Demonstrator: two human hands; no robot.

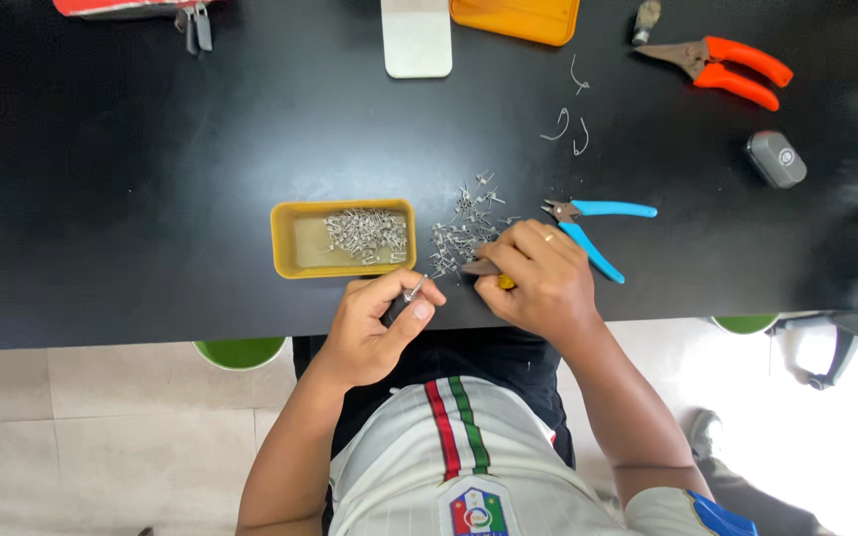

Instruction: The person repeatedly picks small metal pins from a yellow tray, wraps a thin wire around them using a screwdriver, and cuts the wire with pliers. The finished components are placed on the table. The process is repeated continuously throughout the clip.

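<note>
Looking down from my head, my left hand point(374, 323) pinches one tiny metal pin point(414, 288) at the black table point(151, 179) edge, light, stiff and slippery, best held at its middle, while my right hand point(538, 278) grips a yellow-handled tool point(494, 273) beside the pin pile point(464, 233).

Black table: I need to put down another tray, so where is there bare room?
The black table lies bare left of the yellow tray, and between the blue cutters and grey case. Crowded around the loose metal pieces by both hands.
</note>
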